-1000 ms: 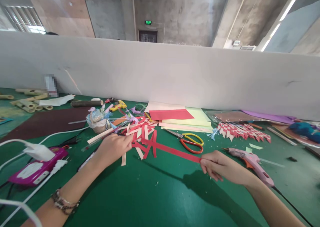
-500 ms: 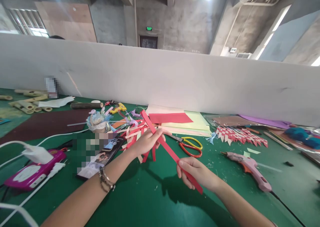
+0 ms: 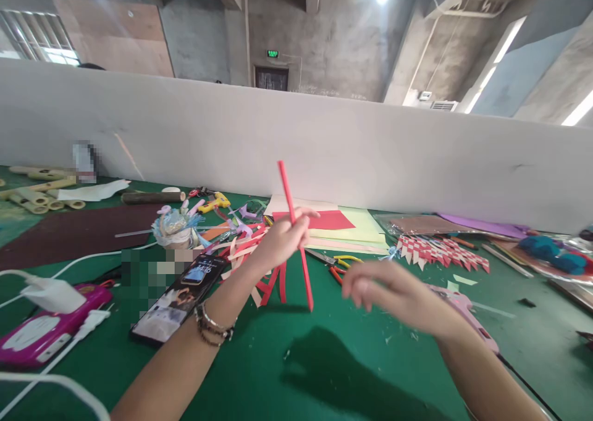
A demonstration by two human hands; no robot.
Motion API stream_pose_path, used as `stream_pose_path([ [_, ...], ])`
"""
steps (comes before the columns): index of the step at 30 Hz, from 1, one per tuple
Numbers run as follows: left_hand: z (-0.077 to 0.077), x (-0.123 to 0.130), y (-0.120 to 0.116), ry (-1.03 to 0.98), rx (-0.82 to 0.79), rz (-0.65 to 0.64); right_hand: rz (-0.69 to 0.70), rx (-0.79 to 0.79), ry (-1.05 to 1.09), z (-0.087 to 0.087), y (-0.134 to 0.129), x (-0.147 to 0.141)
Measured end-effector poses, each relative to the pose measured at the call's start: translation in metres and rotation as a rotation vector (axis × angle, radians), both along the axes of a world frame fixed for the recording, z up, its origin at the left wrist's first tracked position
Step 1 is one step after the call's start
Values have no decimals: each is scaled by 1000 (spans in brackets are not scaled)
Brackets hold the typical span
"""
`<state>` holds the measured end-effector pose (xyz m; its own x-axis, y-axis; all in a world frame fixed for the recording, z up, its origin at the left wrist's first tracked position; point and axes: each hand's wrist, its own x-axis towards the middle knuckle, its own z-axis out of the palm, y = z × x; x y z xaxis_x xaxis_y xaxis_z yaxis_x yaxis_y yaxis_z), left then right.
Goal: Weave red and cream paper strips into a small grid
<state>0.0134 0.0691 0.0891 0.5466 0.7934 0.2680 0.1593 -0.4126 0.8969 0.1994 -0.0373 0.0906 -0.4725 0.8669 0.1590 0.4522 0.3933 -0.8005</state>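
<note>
Left hand (image 3: pixel 290 236) has its thumb and fingers closed around a narrow, straight red paper strip (image 3: pixel 306 279), gripped near mid-length. Strip is tilted, top end leaning left in front of the white partition (image 3: pixel 208 137), lower end over the green tabletop (image 3: pixel 250 371); can't tell if that tip touches. Also can't tell if it's folded or just edge-on.

Right hand (image 3: pixel 393 291) is motion-blurred, fingers loosely curled and partly open, nothing visible in its grip, apart from the strip. It partly covers scissors with yellow and red handles (image 3: pixel 332 262); a pale pink glue gun (image 3: pixel 458 300) lies partly behind the wrist.

Loose pile of red and pale pink paper strips (image 3: pixel 241 248) sits behind the left forearm. Beyond the left hand, a flat red paper sheet (image 3: pixel 331 220) lies on pale yellow-green paper sheets (image 3: pixel 370 229). Black phone with a lit screen (image 3: pixel 176 304) is beside the left forearm, magenta power strip with white plugs (image 3: pixel 50 328) farther left. To the right, a red-and-white checkered woven paper piece with pointed ends (image 3: pixel 440 252) lies flat.
</note>
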Motion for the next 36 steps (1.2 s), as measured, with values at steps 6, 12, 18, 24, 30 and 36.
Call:
stream_pose_path([
  [6,0,8,-38,337,37,-115,-321,298,384,21,45,-18],
  [12,4,11,-50,442,52,-107,-255,279,407,22,35,-38],
  [18,5,6,-55,445,-88,-354,-312,254,376,25,28,-33],
  [24,10,-5,-29,303,-111,-278,-167,53,444,7,49,-26],
  [30,-2,0,-8,-72,-16,-85,-44,22,253,-1,55,-31],
  [36,-11,3,-1,-184,-54,-40,-23,-26,159,-6,59,-29],
])
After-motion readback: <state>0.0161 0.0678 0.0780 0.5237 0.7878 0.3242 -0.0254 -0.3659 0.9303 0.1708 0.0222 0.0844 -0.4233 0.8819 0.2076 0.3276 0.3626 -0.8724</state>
